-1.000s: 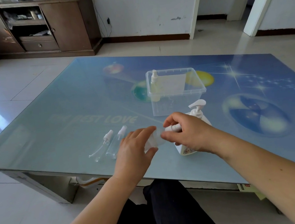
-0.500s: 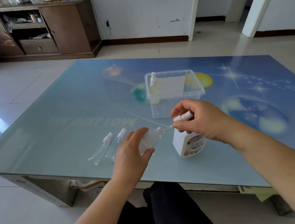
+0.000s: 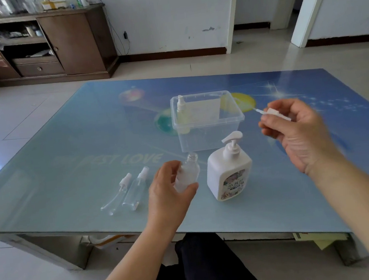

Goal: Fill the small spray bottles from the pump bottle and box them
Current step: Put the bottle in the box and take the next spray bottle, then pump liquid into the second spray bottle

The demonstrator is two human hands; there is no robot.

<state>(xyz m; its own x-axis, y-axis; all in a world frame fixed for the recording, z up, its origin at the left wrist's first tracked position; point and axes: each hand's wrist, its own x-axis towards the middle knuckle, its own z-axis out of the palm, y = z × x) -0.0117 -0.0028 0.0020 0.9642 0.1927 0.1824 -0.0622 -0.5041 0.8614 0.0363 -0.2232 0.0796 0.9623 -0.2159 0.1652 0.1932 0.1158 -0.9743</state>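
Low in the middle of the frame, the left hand (image 3: 168, 188) grips an uncapped, frosted small bottle (image 3: 188, 173) tilted over the table (image 3: 46, 198), beside a white pump bottle (image 3: 228, 171) with a flowered label I cannot read. Two clear capped bottles (image 3: 127, 192) lie to its left. Farther right, the right hand (image 3: 298, 130) pinches the removed spray head (image 3: 276, 113); behind sit faint "BEST LOVE" lettering (image 3: 120, 159) and a clear box (image 3: 208, 120) holding one yellowish bottle (image 3: 182, 114).

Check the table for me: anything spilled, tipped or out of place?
No spill shows. Two clear spray bottles lie flat near the table's front edge. The left hand holds an uncapped frosted bottle tilted; the right hand holds its white spray cap away. White pump bottle stands upright.
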